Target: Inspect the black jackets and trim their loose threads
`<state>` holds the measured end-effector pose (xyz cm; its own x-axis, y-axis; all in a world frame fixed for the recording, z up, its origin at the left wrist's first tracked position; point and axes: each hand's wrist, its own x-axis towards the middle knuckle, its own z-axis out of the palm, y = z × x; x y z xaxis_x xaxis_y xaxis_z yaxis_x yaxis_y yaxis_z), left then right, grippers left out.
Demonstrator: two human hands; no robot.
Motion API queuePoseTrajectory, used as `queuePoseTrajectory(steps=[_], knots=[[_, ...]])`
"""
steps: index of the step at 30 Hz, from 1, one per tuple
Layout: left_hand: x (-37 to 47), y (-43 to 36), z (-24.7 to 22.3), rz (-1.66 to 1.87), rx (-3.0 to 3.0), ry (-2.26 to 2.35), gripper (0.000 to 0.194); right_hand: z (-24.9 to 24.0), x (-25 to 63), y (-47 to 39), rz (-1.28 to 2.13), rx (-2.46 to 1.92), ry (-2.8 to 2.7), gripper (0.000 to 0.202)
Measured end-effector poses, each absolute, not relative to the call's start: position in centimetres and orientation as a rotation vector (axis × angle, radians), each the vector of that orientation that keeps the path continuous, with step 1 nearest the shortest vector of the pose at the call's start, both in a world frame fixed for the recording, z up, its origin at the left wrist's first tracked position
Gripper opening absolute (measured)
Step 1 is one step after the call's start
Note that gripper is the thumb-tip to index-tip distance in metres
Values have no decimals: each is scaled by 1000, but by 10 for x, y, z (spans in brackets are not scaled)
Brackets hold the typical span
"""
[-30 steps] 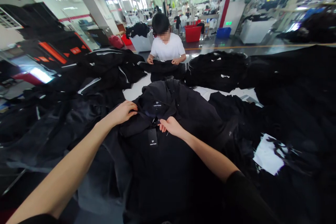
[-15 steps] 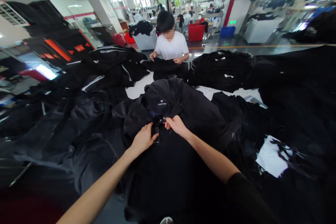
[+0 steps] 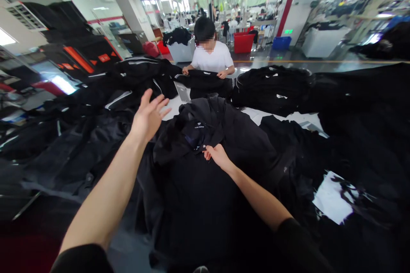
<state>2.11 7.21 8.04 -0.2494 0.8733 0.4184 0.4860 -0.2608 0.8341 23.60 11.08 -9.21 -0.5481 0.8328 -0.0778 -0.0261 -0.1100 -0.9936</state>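
A black shirt (image 3: 198,196) lies spread in front of me, with its collar at the far end and a printed neck label inside. My right hand (image 3: 218,156) is closed on the edge of the shirt's opening just below the collar, beside a small button (image 3: 204,146). Raised above the garments to the left of the collar, my left hand (image 3: 149,115) has its fingers spread and holds nothing. Part of the cloth under my right fingers is hidden.
Piles of black garments (image 3: 272,87) cover much of the white table (image 3: 174,106). Across it, a person in a white shirt (image 3: 211,57) holds a black garment in both hands. White paper with dark scraps (image 3: 331,198) lies at right. Bins (image 3: 243,42) stand behind.
My left hand has let go near the shirt's opening and moved up and left, its fingers spreading. A dark tag near that hand no longer shows. My right hand keeps its grip.
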Motion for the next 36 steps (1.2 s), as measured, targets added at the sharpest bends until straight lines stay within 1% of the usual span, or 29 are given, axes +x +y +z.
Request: queuePoseTrajectory(steps=[1, 3, 5, 7, 8, 9, 11, 15, 17, 20, 23, 26, 29, 31, 36], knots=[[19, 76, 84, 1527, 1740, 1713, 50, -92, 237, 111, 1733, -906, -1526, 43], [18, 75, 75, 1326, 1999, 1857, 42, -92, 238, 111, 1746, -899, -1526, 42], [14, 66, 51, 909, 2322, 1863, 36, -92, 239, 111, 1767, -886, -1524, 40], [4, 55, 24, 477, 2572, 1831, 38, -92, 239, 111, 1787, -870, -1523, 38], [-3, 50, 12, 340, 2640, 1842, 40, -92, 238, 111, 1795, -863, -1522, 37], [-11, 47, 3, 283, 2665, 1871, 42, -91, 237, 111, 1802, -857, -1523, 37], [-26, 43, -9, 277, 2680, 1907, 45, -90, 235, 110, 1808, -849, -1527, 38], [-40, 38, -14, 255, 2764, 1840, 47, -88, 232, 107, 1812, -838, -1541, 42], [-40, 37, -15, 239, 2793, 1838, 41, -88, 231, 107, 1812, -834, -1548, 42], [-35, 40, -13, 328, 2736, 1871, 28, -88, 231, 106, 1811, -831, -1559, 42], [-21, 47, 0, 406, 2550, 1825, 23, -87, 231, 106, 1815, -822, -1582, 44], [3, 49, 21, 375, 2277, 1754, 30, -82, 232, 104, 1807, -800, -1614, 45], [33, 48, 35, 315, 2090, 1776, 39, -75, 232, 100, 1787, -764, -1647, 44], [51, 48, 34, 305, 2087, 1850, 40, -70, 232, 97, 1781, -737, -1668, 45], [80, 52, 12, 209, 2330, 2005, 32, -68, 231, 96, 1788, -710, -1682, 45]])
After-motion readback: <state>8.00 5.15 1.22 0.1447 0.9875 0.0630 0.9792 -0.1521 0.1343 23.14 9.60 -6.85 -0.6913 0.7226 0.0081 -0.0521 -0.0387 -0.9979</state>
